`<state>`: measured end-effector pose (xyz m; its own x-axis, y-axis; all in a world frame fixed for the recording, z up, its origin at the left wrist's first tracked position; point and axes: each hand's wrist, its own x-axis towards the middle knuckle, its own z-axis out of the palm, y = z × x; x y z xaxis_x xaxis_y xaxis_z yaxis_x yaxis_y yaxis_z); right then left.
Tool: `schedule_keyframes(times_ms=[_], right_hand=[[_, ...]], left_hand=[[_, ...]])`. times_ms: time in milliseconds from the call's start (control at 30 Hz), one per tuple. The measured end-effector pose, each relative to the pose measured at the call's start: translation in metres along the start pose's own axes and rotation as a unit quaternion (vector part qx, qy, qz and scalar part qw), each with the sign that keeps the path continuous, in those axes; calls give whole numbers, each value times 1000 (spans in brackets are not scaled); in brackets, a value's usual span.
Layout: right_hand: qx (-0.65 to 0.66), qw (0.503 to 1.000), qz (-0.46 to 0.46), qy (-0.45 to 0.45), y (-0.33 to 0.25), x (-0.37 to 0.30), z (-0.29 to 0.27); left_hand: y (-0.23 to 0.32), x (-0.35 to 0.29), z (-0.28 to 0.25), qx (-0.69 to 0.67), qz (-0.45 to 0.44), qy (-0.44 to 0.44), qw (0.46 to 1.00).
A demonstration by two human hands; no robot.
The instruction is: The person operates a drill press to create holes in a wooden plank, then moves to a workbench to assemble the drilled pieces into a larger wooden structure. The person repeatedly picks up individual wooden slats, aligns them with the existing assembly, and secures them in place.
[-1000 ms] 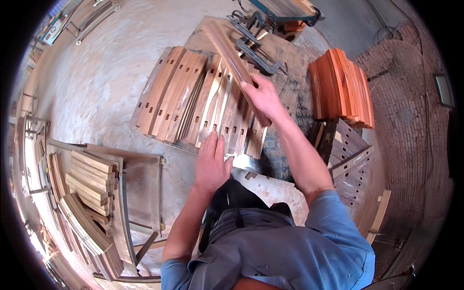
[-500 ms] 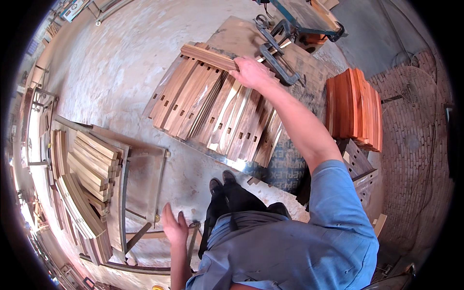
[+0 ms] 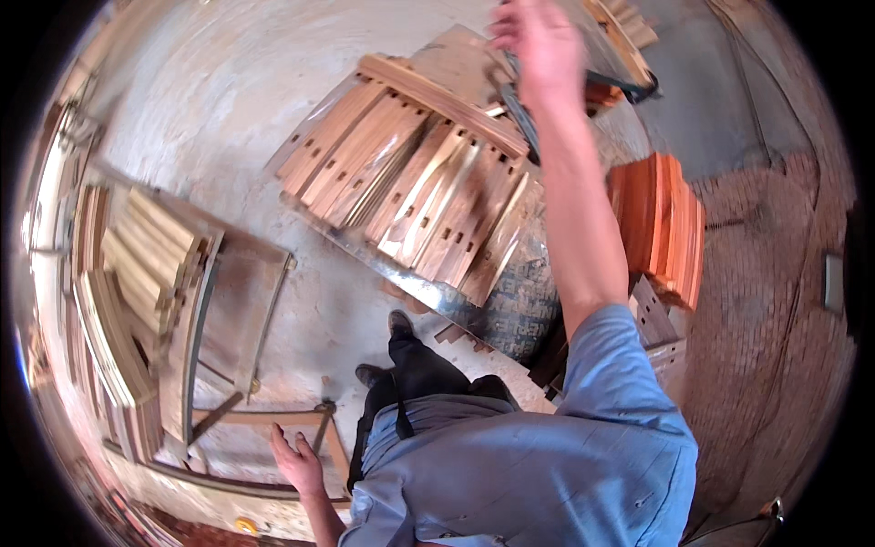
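My right hand (image 3: 544, 55) is stretched far out at the top, blurred by motion, above the far right part of the work table. Its fingers are partly bent, and whether they hold anything cannot be made out. Just beneath it a metal clamp (image 3: 519, 114) shows in part, the rest hidden by the hand and forearm. Slotted wooden boards (image 3: 351, 169) lie side by side on the table, and a long wooden strip (image 3: 447, 108) rests across their far ends. Low at the left, my left hand (image 3: 299, 463) hangs with its fingers apart, holding nothing.
To the right stands a stack of reddish curved wooden pieces (image 3: 649, 219), with slotted wooden parts (image 3: 654, 314) below it. Pale wooden pieces (image 3: 150, 246) are piled on a rack at the left. A wooden frame (image 3: 273, 417) stands near my left hand. A brick surface (image 3: 756, 301) lies far right.
My right hand has left the wooden strip and moved up and to the right, toward the clamp. The strip now lies released across the boards. My feet have shifted and the view has turned.
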<state>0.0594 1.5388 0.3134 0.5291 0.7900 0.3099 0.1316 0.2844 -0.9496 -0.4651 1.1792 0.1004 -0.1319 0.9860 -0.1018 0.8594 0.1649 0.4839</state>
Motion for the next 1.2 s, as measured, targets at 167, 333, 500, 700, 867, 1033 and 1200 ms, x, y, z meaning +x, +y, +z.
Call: schedule_keyframes(times_ms=[167,333,500,700,867,1033,1200], right_hand=[[120,989,-83,10,-60,-99,51],[126,976,107,-140,-24,-232,81],[-20,913,145,-381,27,-432,70],[-70,805,347,-476,42,-607,75],[-94,765,315,-554,10,-686,89],[-75,752,293,-586,-13,-722,100],[-82,742,261,-612,-9,-738,104]], left_hand=[[6,-55,-32,19,-65,11,998],[-9,-95,-45,-28,-108,83,990],[-73,-222,-64,-70,-143,226,961],[-170,-356,-106,8,-272,360,892],[-270,-483,-156,167,-381,376,828],[-327,-540,-156,241,-442,294,813],[-340,-547,-138,291,-412,280,817]])
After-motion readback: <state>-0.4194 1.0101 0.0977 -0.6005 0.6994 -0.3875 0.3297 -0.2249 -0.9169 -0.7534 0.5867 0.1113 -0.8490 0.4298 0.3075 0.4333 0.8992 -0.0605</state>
